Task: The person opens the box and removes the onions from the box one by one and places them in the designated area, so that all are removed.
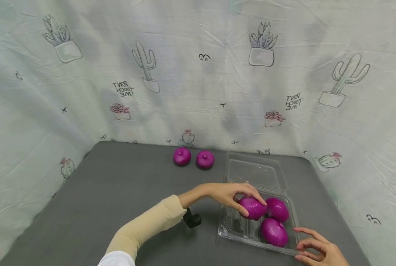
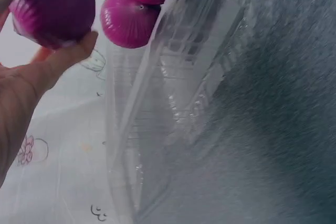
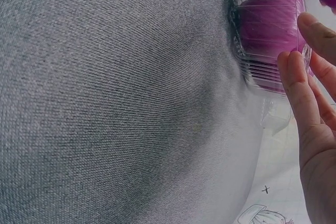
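My left hand (image 1: 232, 194) holds a purple-red onion (image 1: 253, 208) with thumb and fingers, above the clear plastic container (image 1: 238, 236). In the left wrist view that same onion (image 2: 58, 11) appears raised over the container's rim. Two more onions sit in the right part of the container: one behind (image 1: 277, 210) and one in front (image 1: 274, 232). At the container's right front corner is my right hand (image 1: 324, 249), its fingers extended and touching the clear wall. The right wrist view shows the fingertips (image 3: 294, 64) against that wall, with an onion (image 3: 270, 19) visible through it.
Two further onions stand at the back of the grey table (image 1: 125, 192), one on the left (image 1: 182, 156) and one on the right (image 1: 205, 159). The container's lid (image 1: 254, 171) lies folded back behind it. A cactus-printed white curtain (image 1: 184, 74) surrounds the table.
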The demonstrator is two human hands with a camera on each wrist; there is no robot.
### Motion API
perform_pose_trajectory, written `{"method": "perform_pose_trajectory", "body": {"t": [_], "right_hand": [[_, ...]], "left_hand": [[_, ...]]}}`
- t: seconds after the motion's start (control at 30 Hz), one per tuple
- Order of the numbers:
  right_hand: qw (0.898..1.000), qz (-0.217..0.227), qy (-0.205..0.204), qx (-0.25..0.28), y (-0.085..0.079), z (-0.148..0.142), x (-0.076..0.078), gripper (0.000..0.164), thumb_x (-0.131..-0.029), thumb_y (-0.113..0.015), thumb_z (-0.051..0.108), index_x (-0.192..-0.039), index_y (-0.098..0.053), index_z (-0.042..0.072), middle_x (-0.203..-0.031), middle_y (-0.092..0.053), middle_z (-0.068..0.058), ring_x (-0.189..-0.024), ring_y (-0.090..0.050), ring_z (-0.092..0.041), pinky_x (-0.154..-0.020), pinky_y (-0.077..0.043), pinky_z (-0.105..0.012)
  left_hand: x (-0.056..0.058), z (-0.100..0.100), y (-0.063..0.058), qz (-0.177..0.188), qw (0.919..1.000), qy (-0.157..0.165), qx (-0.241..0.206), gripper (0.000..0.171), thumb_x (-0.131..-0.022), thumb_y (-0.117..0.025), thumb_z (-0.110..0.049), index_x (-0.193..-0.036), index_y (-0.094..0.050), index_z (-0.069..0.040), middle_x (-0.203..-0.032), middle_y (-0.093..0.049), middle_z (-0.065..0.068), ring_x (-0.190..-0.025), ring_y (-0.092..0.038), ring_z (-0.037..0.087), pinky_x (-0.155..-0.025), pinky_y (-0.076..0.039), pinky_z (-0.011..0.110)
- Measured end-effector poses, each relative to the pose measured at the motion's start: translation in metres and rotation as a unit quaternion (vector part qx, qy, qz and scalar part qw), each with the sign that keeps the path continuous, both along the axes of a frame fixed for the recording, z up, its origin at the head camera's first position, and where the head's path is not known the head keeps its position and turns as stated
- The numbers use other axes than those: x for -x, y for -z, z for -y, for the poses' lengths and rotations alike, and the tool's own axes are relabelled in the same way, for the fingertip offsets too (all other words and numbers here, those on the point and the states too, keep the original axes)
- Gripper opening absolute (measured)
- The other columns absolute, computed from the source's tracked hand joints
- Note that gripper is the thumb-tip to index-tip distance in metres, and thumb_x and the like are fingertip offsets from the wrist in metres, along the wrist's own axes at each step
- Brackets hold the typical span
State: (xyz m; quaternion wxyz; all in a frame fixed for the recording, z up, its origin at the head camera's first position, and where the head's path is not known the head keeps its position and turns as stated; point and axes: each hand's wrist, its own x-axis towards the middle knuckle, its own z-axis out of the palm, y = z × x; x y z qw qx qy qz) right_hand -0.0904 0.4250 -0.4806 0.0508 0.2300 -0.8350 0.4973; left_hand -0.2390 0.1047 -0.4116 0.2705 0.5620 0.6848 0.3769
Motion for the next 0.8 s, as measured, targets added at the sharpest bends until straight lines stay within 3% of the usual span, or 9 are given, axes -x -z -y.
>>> {"method": "perform_pose_trajectory", "body": {"t": [0.17, 0.27, 0.5, 0.57, 0.7, 0.8], "right_hand": [[1.0, -0.006, 0.007, 0.001, 0.001, 0.0, -0.001, 0.024, -0.069, -0.074, -0.017, -0.086, -0.067, -0.001, -0.12, -0.057, 0.011, -0.074, -0.065, -0.011, -0.055, -0.056, -0.03], [1.0, -0.006, 0.009, 0.002, 0.001, 0.0, -0.001, 0.024, -0.069, -0.074, -0.017, -0.086, -0.067, -0.002, -0.12, -0.057, 0.011, -0.073, -0.064, -0.011, -0.055, -0.056, -0.03], [1.0, -0.011, 0.02, -0.005, 0.002, 0.001, -0.001, 0.024, -0.069, -0.075, -0.017, -0.085, -0.068, 0.0, -0.119, -0.057, 0.012, -0.071, -0.063, -0.01, -0.054, -0.055, -0.028], [1.0, -0.014, 0.024, -0.009, 0.002, 0.002, -0.001, 0.024, -0.068, -0.076, -0.016, -0.084, -0.068, 0.0, -0.119, -0.057, 0.012, -0.072, -0.063, -0.009, -0.053, -0.055, -0.028], [0.999, -0.017, 0.03, -0.015, 0.002, 0.003, -0.001, 0.025, -0.067, -0.076, -0.016, -0.084, -0.068, 0.001, -0.119, -0.058, 0.013, -0.072, -0.063, -0.009, -0.053, -0.055, -0.028], [0.999, -0.013, 0.039, -0.016, 0.001, 0.005, -0.002, 0.024, -0.067, -0.077, -0.015, -0.083, -0.069, 0.001, -0.118, -0.058, 0.012, -0.072, -0.063, -0.009, -0.053, -0.055, -0.028]], "left_hand": [[-0.004, 0.004, 0.008, 0.084, 0.995, -0.013, -0.052, 0.058, -0.088, -0.067, -0.001, -0.139, -0.041, -0.008, -0.144, -0.037, 0.004, -0.121, -0.047, 0.006, -0.094, -0.047, 0.025], [-0.005, 0.005, 0.013, 0.096, 0.9926, -0.022, -0.071, 0.06, -0.086, -0.068, 0.003, -0.139, -0.042, -0.008, -0.14, -0.036, 0.004, -0.12, -0.046, 0.007, -0.093, -0.049, 0.027], [-0.011, 0.006, 0.017, 0.156, 0.9805, -0.055, -0.106, 0.061, -0.077, -0.072, 0.013, -0.126, -0.04, -0.005, -0.132, -0.038, 0.007, -0.109, -0.056, 0.012, -0.084, -0.054, 0.033], [-0.011, 0.006, 0.017, 0.125, 0.9857, -0.047, -0.103, 0.065, -0.077, -0.073, 0.01, -0.13, -0.04, -0.007, -0.131, -0.039, 0.008, -0.11, -0.053, 0.01, -0.086, -0.053, 0.03], [-0.013, 0.008, 0.017, 0.022, 0.9963, -0.038, -0.075, 0.061, -0.08, -0.075, -0.003, -0.134, -0.047, -0.01, -0.13, -0.04, 0.003, -0.117, -0.042, 0.003, -0.089, -0.049, 0.021], [-0.013, 0.009, 0.017, -0.004, 0.9963, -0.04, -0.076, 0.056, -0.081, -0.076, -0.006, -0.13, -0.052, -0.011, -0.132, -0.043, 0.003, -0.121, -0.038, 0.004, -0.091, -0.047, 0.02]]}}
